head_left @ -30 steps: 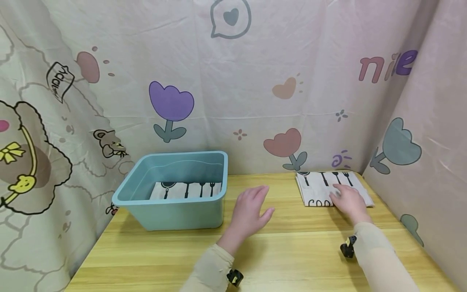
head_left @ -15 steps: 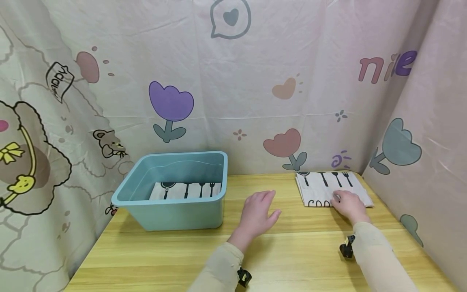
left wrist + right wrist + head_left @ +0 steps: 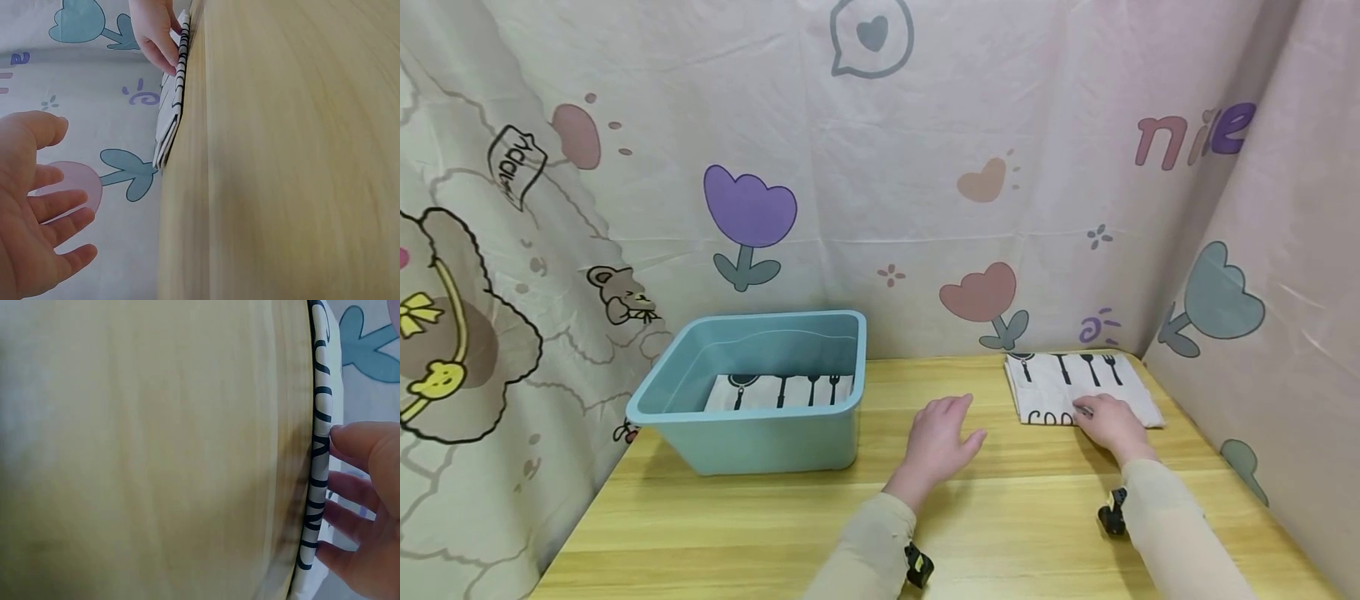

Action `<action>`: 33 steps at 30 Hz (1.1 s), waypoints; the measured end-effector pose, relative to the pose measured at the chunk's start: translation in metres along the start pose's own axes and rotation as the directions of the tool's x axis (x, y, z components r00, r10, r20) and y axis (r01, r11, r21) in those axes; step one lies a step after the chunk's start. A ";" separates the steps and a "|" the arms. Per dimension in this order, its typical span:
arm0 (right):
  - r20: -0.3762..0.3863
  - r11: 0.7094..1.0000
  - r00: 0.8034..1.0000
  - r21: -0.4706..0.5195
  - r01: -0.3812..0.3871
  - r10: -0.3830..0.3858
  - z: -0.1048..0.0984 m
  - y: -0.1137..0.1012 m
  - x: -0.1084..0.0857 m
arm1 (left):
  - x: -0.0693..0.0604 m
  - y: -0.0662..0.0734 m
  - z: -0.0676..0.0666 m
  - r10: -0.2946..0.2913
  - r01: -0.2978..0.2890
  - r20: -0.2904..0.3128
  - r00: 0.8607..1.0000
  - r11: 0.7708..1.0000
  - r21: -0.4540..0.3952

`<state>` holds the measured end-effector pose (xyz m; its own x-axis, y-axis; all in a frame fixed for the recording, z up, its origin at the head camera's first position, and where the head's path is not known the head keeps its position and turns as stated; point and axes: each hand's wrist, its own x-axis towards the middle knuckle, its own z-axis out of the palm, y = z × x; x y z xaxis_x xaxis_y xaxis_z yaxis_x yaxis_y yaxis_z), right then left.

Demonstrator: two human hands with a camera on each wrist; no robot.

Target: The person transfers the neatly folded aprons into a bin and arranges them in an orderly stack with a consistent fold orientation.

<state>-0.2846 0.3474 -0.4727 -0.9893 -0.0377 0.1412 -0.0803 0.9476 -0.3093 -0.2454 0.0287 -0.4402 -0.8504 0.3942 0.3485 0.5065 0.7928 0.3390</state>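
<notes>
At the back right of the table lies a folded white cloth (image 3: pixel 1052 387) with black cutlery prints and lettering; its layered edge shows in the left wrist view. My right hand (image 3: pixel 1112 427) rests on its front part. In the right wrist view, the thumb and fingertips (image 3: pixel 336 432) touch the cloth near its lettered edge. My left hand (image 3: pixel 936 446) hovers over the middle of the table, holding nothing, its fingers spread in the left wrist view. To its left stands a blue-green plastic bin (image 3: pixel 775 446), and a similar printed white cloth (image 3: pixel 775 392) lies inside.
The wooden table (image 3: pixel 722 533) carries the bin at left and the cloth at right. Printed curtains (image 3: pixel 865 183) hang right behind its back edge and along both sides. A small black camera sits on each wrist.
My left hand has moved right, away from the bin. My right hand has drawn slightly left and toward me on the cloth, its fingers bending more. Bin and cloth stay in place.
</notes>
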 end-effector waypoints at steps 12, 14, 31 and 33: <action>-0.014 0.994 0.994 -0.010 0.106 -0.107 0.006 -0.023 -0.010 | 0.009 -0.006 0.012 -0.136 0.141 0.045 0.990 0.981 -0.137; -0.011 0.993 0.993 -0.010 0.116 -0.116 0.007 -0.029 -0.011 | 0.010 -0.009 0.013 -0.153 0.159 0.045 0.987 0.976 -0.151; 0.011 0.975 0.976 -0.045 0.217 -0.217 0.020 -0.089 -0.021 | 0.013 -0.024 0.008 -0.315 0.316 0.064 0.947 0.875 -0.366; 0.014 0.973 0.975 -0.053 0.224 -0.223 0.021 -0.097 -0.023 | 0.013 -0.025 0.006 -0.341 0.339 0.069 0.938 0.856 -0.391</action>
<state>-0.2567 0.2494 -0.4657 -0.9481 -0.2526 0.1932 -0.2928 0.9305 -0.2200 -0.2695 0.0169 -0.4495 -0.9797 0.1315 0.1514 0.2005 0.6305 0.7499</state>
